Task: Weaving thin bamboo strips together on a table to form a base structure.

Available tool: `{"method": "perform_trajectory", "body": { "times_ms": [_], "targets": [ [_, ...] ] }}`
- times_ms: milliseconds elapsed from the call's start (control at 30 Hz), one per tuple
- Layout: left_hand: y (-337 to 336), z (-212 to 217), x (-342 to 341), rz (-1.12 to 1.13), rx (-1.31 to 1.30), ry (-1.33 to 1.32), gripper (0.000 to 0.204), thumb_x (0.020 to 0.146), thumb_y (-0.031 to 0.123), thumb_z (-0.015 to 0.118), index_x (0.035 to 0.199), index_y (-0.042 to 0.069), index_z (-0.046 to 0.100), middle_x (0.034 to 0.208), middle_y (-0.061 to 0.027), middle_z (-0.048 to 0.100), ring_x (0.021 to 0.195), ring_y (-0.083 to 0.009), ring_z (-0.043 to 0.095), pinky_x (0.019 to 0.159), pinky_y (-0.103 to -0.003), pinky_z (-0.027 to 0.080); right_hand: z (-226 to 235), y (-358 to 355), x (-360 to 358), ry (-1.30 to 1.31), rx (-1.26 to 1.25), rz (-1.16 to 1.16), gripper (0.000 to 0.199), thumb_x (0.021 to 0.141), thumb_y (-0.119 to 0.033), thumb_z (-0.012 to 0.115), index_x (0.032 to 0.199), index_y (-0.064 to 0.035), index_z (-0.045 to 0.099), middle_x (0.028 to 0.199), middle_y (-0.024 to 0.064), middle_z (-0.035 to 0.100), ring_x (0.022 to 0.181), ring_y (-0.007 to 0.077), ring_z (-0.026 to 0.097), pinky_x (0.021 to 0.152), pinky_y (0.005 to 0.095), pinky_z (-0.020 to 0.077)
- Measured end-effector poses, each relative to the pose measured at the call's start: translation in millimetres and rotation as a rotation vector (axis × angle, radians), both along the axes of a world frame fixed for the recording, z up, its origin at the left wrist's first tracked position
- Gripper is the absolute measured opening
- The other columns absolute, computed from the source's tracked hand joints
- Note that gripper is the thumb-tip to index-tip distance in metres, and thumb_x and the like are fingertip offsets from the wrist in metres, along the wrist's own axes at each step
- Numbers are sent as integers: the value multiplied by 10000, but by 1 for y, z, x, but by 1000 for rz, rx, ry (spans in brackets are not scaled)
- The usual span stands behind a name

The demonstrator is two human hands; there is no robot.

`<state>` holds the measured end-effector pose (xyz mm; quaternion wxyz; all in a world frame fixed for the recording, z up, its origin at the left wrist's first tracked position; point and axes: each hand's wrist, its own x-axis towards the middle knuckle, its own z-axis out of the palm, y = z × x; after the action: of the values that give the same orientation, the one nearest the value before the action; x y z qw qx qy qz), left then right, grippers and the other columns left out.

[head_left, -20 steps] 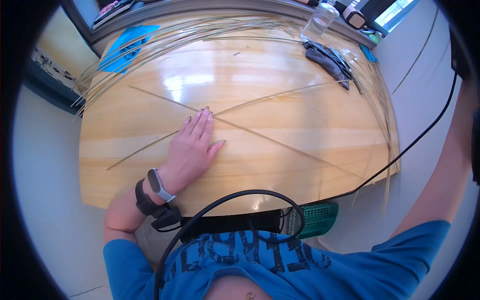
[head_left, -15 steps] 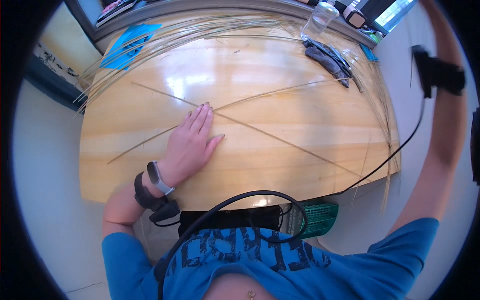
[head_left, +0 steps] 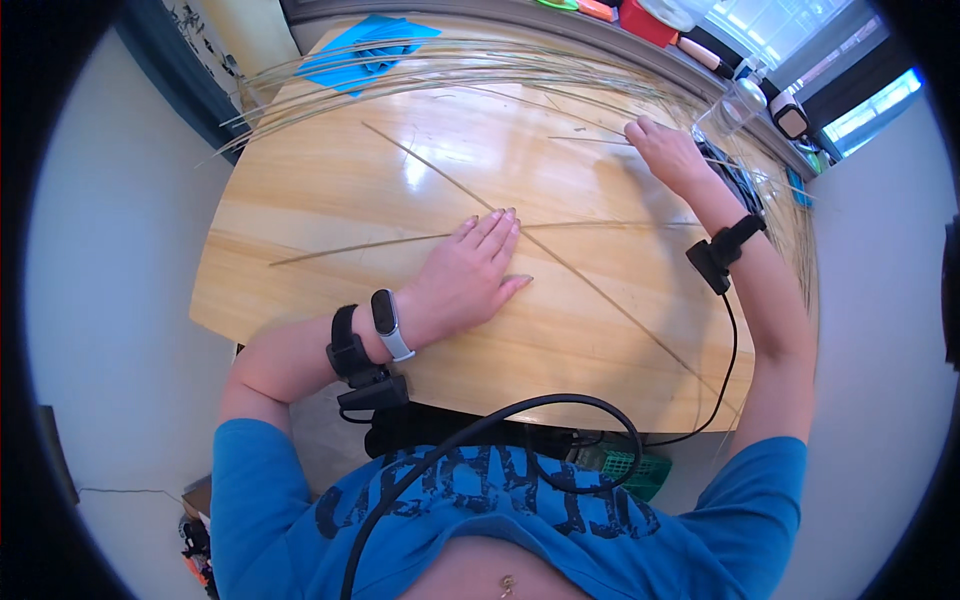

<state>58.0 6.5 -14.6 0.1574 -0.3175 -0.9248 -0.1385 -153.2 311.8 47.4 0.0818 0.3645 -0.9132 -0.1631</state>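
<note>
Clearly, in the head view, the left hand point(head_left: 465, 275) lies open and flat on the desk point(head_left: 560, 350), its fingers hiding part of two crossed sticks point(head_left: 600, 290). Farther off, the right hand point(head_left: 672, 155) pinches a thin stick point(head_left: 590, 140); its other end is hard to trace.

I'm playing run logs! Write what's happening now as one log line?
left hand: flat on table, fingertips at two crossed strips | right hand: pinching another strip | far side: loose strips, blue cloth
</note>
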Motion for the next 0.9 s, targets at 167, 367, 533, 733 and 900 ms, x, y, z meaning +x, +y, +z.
{"method": "perform_trajectory", "body": {
  "times_ms": [167, 367, 533, 733, 900],
  "targets": [
    [-1, 1, 0, 13, 15, 10, 620, 940, 357, 614, 1334, -108, 502, 1407, -256, 513, 1323, -357, 491, 1106, -445, 392, 16, -19, 19, 28, -186, -39, 232, 989, -299, 518, 1059, -81, 559, 1019, 124, 605, 887, 333, 648, 701, 450, 518],
    [1, 2, 0, 13, 7, 13, 616, 927, 358, 622, 1318, -107, 518, 1410, -247, 508, 1319, -345, 493, 1102, -451, 397, 16, -76, 36, -167, -478, 4, 343, 941, -413, 610, 841, -91, 676, 803, 108, 622, 792, 308, 637, 672, 430, 493],
    [2, -3, 0, 27, 24, 18, 626, 915, 364, 632, 1313, -107, 523, 1409, -248, 509, 1316, -344, 496, 1098, -455, 400, 1, -109, 24, -335, -575, -4, 344, 907, -403, 674, 766, -90, 698, 676, 64, 589, 661, 246, 572, 602, 376, 440],
    [3, -3, 0, 30, 36, -7, 629, 914, 362, 630, 1317, -108, 519, 1415, -250, 502, 1319, -349, 491, 1097, -462, 399, -7, -122, 8, -580, -604, -54, 354, 877, -398, 728, 749, -68, 712, 618, 32, 560, 584, 156, 493, 563, 319, 392],
    [4, -3, 1, 32, 40, -18, 623, 918, 358, 621, 1319, -107, 514, 1420, -256, 492, 1330, -357, 476, 1109, -467, 385, -5, -131, 1, -590, -584, 8, 358, 852, -444, 727, 747, -102, 735, 631, 51, 620, 590, 215, 555, 573, 350, 430]
  ]
}}
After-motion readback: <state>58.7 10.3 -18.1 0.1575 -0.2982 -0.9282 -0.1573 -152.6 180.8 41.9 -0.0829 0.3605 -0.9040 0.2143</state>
